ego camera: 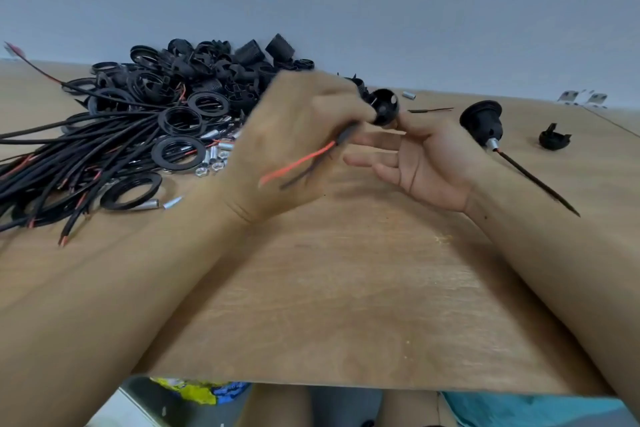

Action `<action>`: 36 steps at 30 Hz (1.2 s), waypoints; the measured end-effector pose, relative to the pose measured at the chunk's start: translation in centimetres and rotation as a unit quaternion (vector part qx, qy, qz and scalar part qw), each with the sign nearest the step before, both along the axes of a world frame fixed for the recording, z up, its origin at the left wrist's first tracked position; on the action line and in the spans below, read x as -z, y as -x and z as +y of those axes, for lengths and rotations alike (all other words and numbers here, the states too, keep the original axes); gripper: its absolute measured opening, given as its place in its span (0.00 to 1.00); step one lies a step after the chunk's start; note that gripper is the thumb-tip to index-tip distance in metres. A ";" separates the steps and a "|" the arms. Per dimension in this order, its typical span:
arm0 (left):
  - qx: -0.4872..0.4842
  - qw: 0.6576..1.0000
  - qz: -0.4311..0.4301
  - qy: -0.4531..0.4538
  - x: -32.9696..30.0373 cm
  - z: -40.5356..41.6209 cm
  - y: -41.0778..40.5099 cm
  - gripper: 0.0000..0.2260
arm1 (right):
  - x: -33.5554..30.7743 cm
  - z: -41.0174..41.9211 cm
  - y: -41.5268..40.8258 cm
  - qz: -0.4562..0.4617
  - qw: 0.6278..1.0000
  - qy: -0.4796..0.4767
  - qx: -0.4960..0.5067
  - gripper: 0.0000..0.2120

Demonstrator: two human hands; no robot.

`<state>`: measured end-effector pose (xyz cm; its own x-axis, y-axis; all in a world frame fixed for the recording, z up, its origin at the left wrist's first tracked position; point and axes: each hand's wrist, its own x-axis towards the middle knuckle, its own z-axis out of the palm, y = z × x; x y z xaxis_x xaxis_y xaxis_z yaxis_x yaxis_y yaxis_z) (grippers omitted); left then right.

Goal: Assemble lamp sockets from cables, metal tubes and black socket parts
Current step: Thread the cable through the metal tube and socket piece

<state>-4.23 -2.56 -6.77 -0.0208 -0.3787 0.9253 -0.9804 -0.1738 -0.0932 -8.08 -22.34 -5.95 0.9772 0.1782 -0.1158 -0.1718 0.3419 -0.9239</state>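
My left hand [294,135] grips a black cable [346,133] near its stripped end, and the red wire [298,163] and a black wire trail back over that hand. The cable runs up to a round black socket part [386,109] held at my left fingertips. My right hand [426,163] is palm-up beside it with straight, spread fingers, its thumb tip touching the socket part. Whether the cable passes through the part is hidden by motion blur.
A heap of black socket parts and rings [207,80] lies at the back left, with a bundle of cables [69,156] and loose metal tubes and nuts [214,152]. An assembled socket [481,121] with tube and cable, a small black piece [554,137] and a loose tube [409,95] lie on the wooden table [346,288] to the right.
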 end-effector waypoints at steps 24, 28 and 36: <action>0.137 0.770 0.547 0.299 0.0 -0.7 -1.2 0.08 | -0.5 -2.2 -1.0 -0.057 0.961 -0.171 0.209 0.08; 0.169 0.729 0.618 0.240 0.4 -1.1 -1.2 0.06 | -0.1 -0.1 -0.6 -0.074 0.988 -0.095 0.093 0.08; 0.181 0.747 0.614 0.181 0.3 -1.4 -0.6 0.12 | -0.1 -0.1 -0.2 -0.053 0.997 -0.041 0.049 0.15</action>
